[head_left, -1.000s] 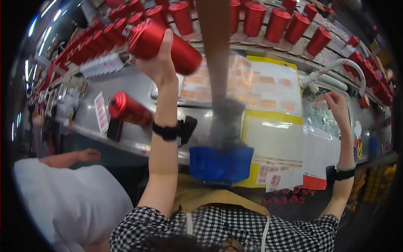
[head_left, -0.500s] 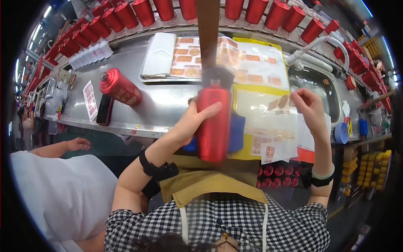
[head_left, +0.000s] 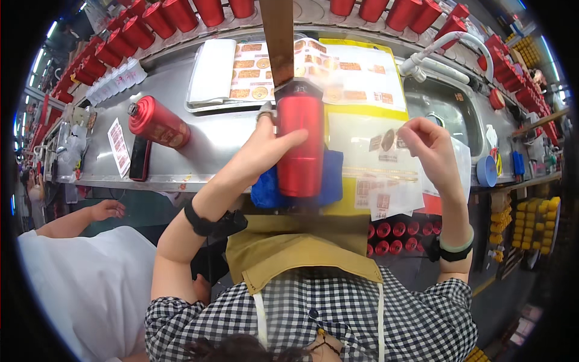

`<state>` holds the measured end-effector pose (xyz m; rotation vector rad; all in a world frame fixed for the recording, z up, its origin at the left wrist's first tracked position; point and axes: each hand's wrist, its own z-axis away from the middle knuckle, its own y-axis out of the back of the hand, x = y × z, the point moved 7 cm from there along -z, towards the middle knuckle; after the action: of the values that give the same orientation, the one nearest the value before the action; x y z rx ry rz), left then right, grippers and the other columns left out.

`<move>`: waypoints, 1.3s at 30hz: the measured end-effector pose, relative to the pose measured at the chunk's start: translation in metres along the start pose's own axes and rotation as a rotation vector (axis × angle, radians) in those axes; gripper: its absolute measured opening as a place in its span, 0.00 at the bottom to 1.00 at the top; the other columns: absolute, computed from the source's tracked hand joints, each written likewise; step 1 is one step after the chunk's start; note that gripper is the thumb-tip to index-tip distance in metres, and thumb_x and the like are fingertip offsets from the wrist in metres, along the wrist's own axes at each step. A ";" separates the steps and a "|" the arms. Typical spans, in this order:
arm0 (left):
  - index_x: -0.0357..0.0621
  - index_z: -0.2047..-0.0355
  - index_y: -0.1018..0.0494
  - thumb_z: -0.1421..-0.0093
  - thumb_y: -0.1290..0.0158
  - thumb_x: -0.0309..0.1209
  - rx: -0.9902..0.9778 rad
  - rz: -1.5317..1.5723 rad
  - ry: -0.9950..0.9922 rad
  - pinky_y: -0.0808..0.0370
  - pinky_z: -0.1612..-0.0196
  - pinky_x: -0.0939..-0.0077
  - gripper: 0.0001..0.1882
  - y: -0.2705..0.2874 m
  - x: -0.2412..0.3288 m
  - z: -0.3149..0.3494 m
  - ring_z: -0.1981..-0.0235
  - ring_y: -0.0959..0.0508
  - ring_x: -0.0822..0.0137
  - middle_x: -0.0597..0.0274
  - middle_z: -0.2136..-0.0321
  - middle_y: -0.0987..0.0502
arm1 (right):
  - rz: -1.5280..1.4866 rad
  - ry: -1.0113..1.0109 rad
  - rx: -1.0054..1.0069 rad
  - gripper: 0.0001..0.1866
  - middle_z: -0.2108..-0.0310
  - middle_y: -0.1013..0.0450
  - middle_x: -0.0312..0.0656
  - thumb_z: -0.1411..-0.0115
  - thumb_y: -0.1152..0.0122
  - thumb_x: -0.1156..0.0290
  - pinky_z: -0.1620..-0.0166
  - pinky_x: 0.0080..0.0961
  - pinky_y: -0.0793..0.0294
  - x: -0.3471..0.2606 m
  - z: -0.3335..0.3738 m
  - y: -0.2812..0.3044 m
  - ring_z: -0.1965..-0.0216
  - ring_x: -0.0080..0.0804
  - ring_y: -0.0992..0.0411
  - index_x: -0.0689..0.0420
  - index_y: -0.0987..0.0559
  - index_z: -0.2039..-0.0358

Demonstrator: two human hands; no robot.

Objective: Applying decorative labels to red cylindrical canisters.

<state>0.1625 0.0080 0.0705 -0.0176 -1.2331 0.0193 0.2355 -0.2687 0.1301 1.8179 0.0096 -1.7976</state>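
Observation:
A glossy red bottle [head_left: 300, 148] is in front of me, its narrow neck pointing to the far side, over a blue cloth [head_left: 331, 178]. My left hand [head_left: 263, 148] grips its left side; the thumb lies across the red surface and the fingers are partly hidden. To the right, my right hand [head_left: 429, 148] is raised with thumb and fingers pinched together; what they hold, if anything, is unclear. Beside those fingertips is a brown printed decal [head_left: 387, 141] over a pale translucent sheet [head_left: 356, 139]. Small printed paper pieces [head_left: 386, 199] lie nearer me.
A second red bottle [head_left: 158, 122] and a dark phone [head_left: 140, 158] are on the left. A tray [head_left: 194, 84] holds printed sheets. A brown post [head_left: 278, 39] comes down in front. The sink [head_left: 443, 111] and blue cup [head_left: 487, 171] are right; a co-worker's hand [head_left: 108, 209] is left.
The whole view has shifted slightly, with the scene sliding left. The red bottle has moved a little away from me and shows more sharply. My left hand stays at its side; my right stays pinched.

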 end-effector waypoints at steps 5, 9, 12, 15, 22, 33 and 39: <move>0.35 0.28 0.63 0.61 0.24 0.32 -0.059 -0.425 -0.461 0.39 0.34 0.60 0.70 0.002 -0.014 0.050 0.33 0.39 0.52 0.40 0.33 0.44 | 0.002 -0.019 -0.023 0.10 0.74 0.24 0.30 0.36 0.38 0.68 0.68 0.14 0.35 0.000 0.006 -0.005 0.71 0.13 0.31 0.63 0.20 0.65; 0.34 0.29 0.60 0.59 0.24 0.32 -0.044 -0.530 -0.386 0.36 0.35 0.62 0.66 -0.015 -0.038 0.055 0.35 0.34 0.53 0.43 0.33 0.42 | -0.042 -0.002 -0.076 0.09 0.73 0.24 0.30 0.36 0.38 0.69 0.67 0.14 0.35 -0.007 0.010 -0.018 0.70 0.12 0.32 0.63 0.20 0.65; 0.32 0.30 0.53 0.56 0.26 0.33 0.176 -0.375 -0.514 0.32 0.39 0.62 0.60 -0.014 -0.032 0.060 0.38 0.31 0.53 0.43 0.38 0.35 | -0.029 -0.026 -0.074 0.09 0.71 0.24 0.31 0.36 0.38 0.71 0.65 0.14 0.33 -0.023 0.014 -0.026 0.69 0.13 0.30 0.65 0.20 0.65; 0.31 0.32 0.48 0.53 0.27 0.35 0.310 -0.288 -0.605 0.28 0.44 0.61 0.55 -0.009 -0.028 0.066 0.41 0.27 0.53 0.41 0.42 0.30 | -0.035 -0.041 -0.084 0.08 0.70 0.23 0.33 0.36 0.39 0.72 0.62 0.16 0.30 -0.031 0.017 -0.032 0.67 0.15 0.28 0.66 0.20 0.65; 0.30 0.32 0.47 0.55 0.27 0.35 0.329 -0.530 -0.613 0.27 0.45 0.63 0.55 -0.011 -0.029 0.068 0.47 0.24 0.51 0.41 0.43 0.30 | -0.070 -0.011 -0.120 0.08 0.69 0.22 0.36 0.36 0.39 0.73 0.59 0.18 0.27 -0.044 0.023 -0.051 0.65 0.18 0.26 0.66 0.20 0.65; 0.31 0.32 0.49 0.41 0.43 0.59 -0.114 0.260 -0.649 0.44 0.32 0.61 0.53 -0.004 0.017 0.066 0.35 0.36 0.57 0.47 0.37 0.35 | -0.389 0.118 -0.446 0.09 0.68 0.22 0.39 0.35 0.40 0.75 0.60 0.19 0.23 -0.119 0.024 -0.122 0.67 0.20 0.24 0.69 0.21 0.60; 0.35 0.38 0.38 0.29 0.54 0.34 -0.418 0.364 -0.332 0.30 0.46 0.74 0.23 0.014 -0.002 0.074 0.51 0.27 0.71 0.63 0.57 0.27 | -0.334 0.061 -0.345 0.09 0.67 0.21 0.41 0.35 0.40 0.74 0.57 0.21 0.21 -0.074 0.025 -0.115 0.64 0.24 0.22 0.69 0.21 0.62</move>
<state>0.0917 0.0224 0.0928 -0.6230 -1.5334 0.0832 0.1609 -0.1541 0.1555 1.6897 0.6413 -1.8190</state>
